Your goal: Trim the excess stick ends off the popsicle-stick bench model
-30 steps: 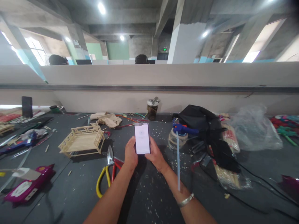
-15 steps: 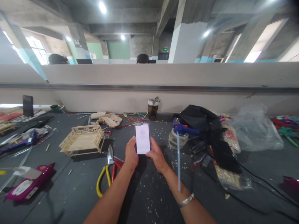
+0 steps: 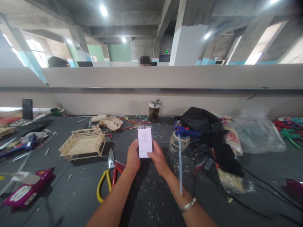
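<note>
- Dark grey desk (image 3: 156,205), sprinkled with pale scraps, before a low white partition (image 3: 151,75).
- Slim rectangular phone with a lit white screen (image 3: 145,143) at the desk's centre; left hand (image 3: 133,157) and right hand (image 3: 159,160) each have their grip closed on one side.
- To the left, a pale wooden stick-built miniature bench (image 3: 82,145); nearer, steel-bladed shears with red and yellow handles (image 3: 111,159), partly hidden by the left forearm.
- To the right, a blue glue gun (image 3: 188,132) on a round clear jar (image 3: 174,144); its long translucent stick (image 3: 180,170) crosses before the right forearm.
</note>
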The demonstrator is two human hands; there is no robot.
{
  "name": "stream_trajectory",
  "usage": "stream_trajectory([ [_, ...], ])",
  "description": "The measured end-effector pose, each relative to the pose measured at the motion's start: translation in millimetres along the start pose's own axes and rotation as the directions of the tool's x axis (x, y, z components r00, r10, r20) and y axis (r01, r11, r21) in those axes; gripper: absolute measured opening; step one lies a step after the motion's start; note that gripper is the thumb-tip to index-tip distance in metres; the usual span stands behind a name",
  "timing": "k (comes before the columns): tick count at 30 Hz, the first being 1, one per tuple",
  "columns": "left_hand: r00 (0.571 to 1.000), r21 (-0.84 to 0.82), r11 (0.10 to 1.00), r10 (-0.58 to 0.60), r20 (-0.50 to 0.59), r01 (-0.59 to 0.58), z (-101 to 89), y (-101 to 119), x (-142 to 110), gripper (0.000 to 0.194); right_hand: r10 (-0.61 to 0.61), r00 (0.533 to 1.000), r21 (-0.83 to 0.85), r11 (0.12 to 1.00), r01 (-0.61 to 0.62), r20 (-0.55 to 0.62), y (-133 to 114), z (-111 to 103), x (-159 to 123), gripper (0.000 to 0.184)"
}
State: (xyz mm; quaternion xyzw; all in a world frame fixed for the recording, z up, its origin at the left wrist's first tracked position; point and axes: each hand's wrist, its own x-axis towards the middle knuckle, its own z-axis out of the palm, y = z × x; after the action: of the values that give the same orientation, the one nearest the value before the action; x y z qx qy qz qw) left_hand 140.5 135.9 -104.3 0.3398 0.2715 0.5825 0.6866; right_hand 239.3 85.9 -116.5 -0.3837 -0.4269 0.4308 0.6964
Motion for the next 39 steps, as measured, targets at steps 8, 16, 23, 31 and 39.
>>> stream_trajectory([
  [8,0.998,-0.007,0.998,-0.058,0.028,0.059,1.9,-1.3,-0.8,0.030,0.033,0.999,0.068,0.997,-0.034,0.010,-0.6,-1.2,2.1,0.061],
  [16,0.979,-0.040,0.979,-0.196,0.050,0.198,6.3,3.1,-3.2,0.041,0.032,0.999,0.080,0.996,-0.031,-0.013,-4.5,0.5,1.8,0.062],
  [23,0.969,-0.088,0.966,-0.241,0.051,0.245,9.9,8.7,-5.3,0.040,0.006,1.000,0.100,0.995,-0.003,-0.030,-5.3,3.1,2.0,0.061],
  [31,0.915,-0.078,0.917,-0.376,0.148,0.390,18.8,23.3,-12.1,0.038,-0.030,0.991,0.103,0.994,0.043,-0.128,-8.3,7.7,2.0,0.045],
  [39,0.858,0.054,0.878,-0.476,0.190,0.475,12.8,51.4,-27.2,0.049,-0.048,0.985,0.105,0.992,0.066,-0.167,-18.3,34.5,-13.2,0.046],
])
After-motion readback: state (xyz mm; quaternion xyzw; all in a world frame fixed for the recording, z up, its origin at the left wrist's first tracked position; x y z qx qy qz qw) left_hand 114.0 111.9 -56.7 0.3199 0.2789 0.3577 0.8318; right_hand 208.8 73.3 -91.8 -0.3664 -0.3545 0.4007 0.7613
